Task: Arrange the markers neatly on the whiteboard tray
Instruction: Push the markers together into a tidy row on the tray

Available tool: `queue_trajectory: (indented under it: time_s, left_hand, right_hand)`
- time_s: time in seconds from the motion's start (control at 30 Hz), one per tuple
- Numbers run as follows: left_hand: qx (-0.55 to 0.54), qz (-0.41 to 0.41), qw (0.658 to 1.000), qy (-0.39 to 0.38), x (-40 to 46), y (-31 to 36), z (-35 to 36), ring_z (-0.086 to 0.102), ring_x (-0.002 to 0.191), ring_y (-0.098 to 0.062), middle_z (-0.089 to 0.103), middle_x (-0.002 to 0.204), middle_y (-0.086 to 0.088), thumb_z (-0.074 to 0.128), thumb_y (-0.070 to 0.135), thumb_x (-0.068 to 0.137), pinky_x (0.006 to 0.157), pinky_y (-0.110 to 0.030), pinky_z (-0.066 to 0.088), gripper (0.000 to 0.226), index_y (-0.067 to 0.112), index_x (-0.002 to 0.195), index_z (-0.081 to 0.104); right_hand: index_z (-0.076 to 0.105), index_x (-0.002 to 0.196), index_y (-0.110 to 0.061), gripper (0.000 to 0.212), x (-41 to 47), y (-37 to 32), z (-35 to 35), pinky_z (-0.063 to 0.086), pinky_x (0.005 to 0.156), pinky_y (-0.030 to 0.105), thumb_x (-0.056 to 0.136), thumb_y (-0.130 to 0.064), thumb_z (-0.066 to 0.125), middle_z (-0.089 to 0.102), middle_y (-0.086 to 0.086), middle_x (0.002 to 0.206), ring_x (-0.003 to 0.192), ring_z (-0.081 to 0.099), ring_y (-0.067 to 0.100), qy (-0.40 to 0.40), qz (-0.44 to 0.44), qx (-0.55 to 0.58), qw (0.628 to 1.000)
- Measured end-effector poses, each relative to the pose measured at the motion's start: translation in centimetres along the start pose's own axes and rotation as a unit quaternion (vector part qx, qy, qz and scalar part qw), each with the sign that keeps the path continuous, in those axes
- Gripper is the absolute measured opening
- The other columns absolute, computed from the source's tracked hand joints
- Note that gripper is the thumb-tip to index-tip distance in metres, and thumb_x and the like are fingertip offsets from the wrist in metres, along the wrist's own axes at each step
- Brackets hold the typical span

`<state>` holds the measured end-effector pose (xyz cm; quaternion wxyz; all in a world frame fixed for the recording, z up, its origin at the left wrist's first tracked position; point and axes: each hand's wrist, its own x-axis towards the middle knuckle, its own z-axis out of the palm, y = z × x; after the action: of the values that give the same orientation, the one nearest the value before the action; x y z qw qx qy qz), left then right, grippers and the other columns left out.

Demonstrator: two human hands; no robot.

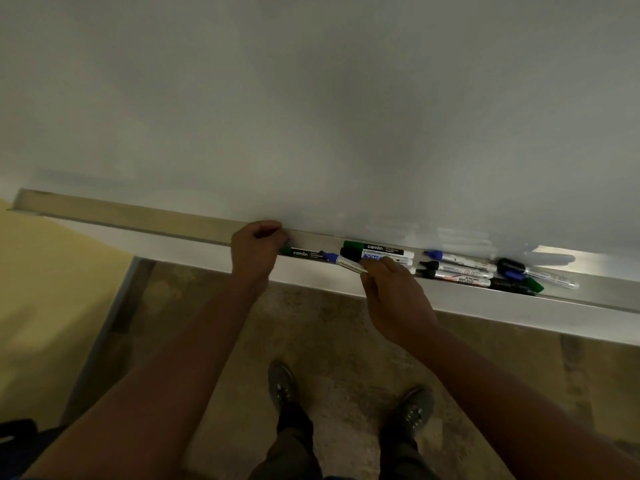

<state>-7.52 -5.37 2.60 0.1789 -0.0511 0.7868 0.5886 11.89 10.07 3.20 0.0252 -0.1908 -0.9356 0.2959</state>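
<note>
Head view: left hand [256, 249] curled on green-capped marker [303, 253]; right hand [394, 299] pinching silvery blue-capped marker [341, 262] over metal tray [138, 216].

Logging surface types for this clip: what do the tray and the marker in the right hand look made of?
The tray looks like brushed metal, probably aluminium: pale grey with a soft sheen near its right end. The blue-capped marker pinched in the right hand looks like a silvery barrel, plastic or thin metal, I cannot tell which, with a glossy plastic cap.
</note>
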Motion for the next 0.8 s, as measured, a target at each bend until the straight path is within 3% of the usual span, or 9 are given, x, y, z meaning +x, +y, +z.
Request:
queue_trajectory:
  time_s: [0.13, 0.2, 0.37, 0.67, 0.8]
  left_hand:
    - [-0.107, -0.03, 0.988, -0.104, -2.9, 0.9, 0.9, 0.067, 0.075, -0.012, 0.075, 0.081, -0.003, 0.076, 0.009, 0.08, 0.069, -0.024, 0.054, 0.011, 0.02, 0.081, 0.078]
    - [-0.138, -0.047, 0.981, -0.125, -3.7, 1.2, 0.8, 0.067, 0.082, -0.017, 0.075, 0.085, -0.004, 0.074, 0.01, 0.083, 0.076, -0.029, 0.055, 0.013, 0.022, 0.08, 0.078]
    - [-0.179, -0.047, 0.97, -0.157, -5.1, 2.6, 0.5, 0.071, 0.085, -0.015, 0.076, 0.087, -0.003, 0.071, 0.01, 0.085, 0.076, -0.024, 0.055, 0.016, 0.022, 0.08, 0.078]
    - [-0.134, -0.004, 0.973, -0.188, -6.4, 3.4, 0.4, 0.071, 0.086, -0.017, 0.076, 0.089, -0.004, 0.068, 0.012, 0.089, 0.076, -0.025, 0.056, 0.015, 0.023, 0.084, 0.077]
    - [-0.026, 0.092, 0.977, -0.188, -7.2, 3.8, 0.5, 0.067, 0.067, -0.012, 0.073, 0.075, -0.003, 0.06, 0.031, 0.095, 0.066, -0.024, 0.055, 0.019, 0.019, 0.087, 0.073]
  right_hand:
    - [0.058, 0.122, -0.021, 0.03, -0.1, -1.0, -1.0, 0.036, 0.069, 0.024, 0.102, -0.033, 0.041, 0.06, -0.003, 0.1, 0.086, 0.046, 0.007, 0.035, -0.016, 0.007, 0.999]
    - [0.059, 0.119, -0.02, 0.03, -0.1, -1.4, -1.6, 0.035, 0.067, 0.024, 0.101, -0.035, 0.04, 0.06, -0.004, 0.098, 0.084, 0.046, 0.007, 0.054, -0.02, 0.007, 0.998]
    - [0.06, 0.117, -0.019, 0.027, -0.2, -1.9, -2.4, 0.037, 0.065, 0.026, 0.102, -0.032, 0.042, 0.06, -0.002, 0.097, 0.082, 0.047, 0.009, 0.07, -0.025, 0.01, 0.997]
    - [0.061, 0.111, -0.021, 0.024, -0.4, -2.5, -2.8, 0.033, 0.063, 0.023, 0.1, -0.034, 0.043, 0.054, -0.009, 0.091, 0.079, 0.045, 0.008, 0.066, -0.033, 0.033, 0.997]
    - [0.065, 0.103, -0.022, 0.018, -0.4, -3.1, -3.5, 0.04, 0.06, 0.024, 0.098, -0.034, 0.053, 0.058, -0.011, 0.084, 0.071, 0.049, 0.005, 0.085, -0.04, 0.069, 0.993]
